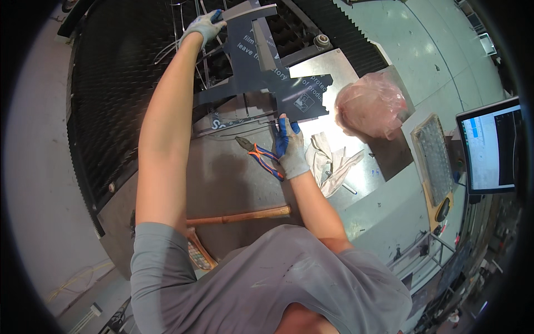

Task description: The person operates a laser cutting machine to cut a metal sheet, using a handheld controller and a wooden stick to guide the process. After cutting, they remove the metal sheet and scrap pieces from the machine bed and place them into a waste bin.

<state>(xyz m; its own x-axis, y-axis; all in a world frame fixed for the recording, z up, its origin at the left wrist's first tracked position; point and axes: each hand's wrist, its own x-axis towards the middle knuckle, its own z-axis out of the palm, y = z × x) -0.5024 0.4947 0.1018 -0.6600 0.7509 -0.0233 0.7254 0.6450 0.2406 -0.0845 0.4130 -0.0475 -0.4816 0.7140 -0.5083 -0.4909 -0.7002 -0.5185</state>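
A cut-out flat sheet part (pixel 250 72) covered in dark printed protective film lies over the black slatted bed and the metal plate. My left hand (pixel 204 28), in a grey glove with blue fingertips, reaches far forward and grips its upper left edge. At its near edge, my right hand (pixel 291 149), gloved the same way, has its fingers closed on the sheet. Pliers (pixel 260 157) with blue and orange handles lie just left of my right hand. Right of that wrist is a crumpled whitish cloth or glove (pixel 328 167). The fingertips under the sheet are hidden.
A wooden-handled tool (pixel 239 215) lies nearest my body. A pen (pixel 349 188) rests by the cloth. Rightward are a pinkish plastic bag (pixel 371 104), a keyboard (pixel 432 157), a mouse (pixel 443 210) and a monitor (pixel 490 149). Black toothed slats (pixel 111 111) fill the left.
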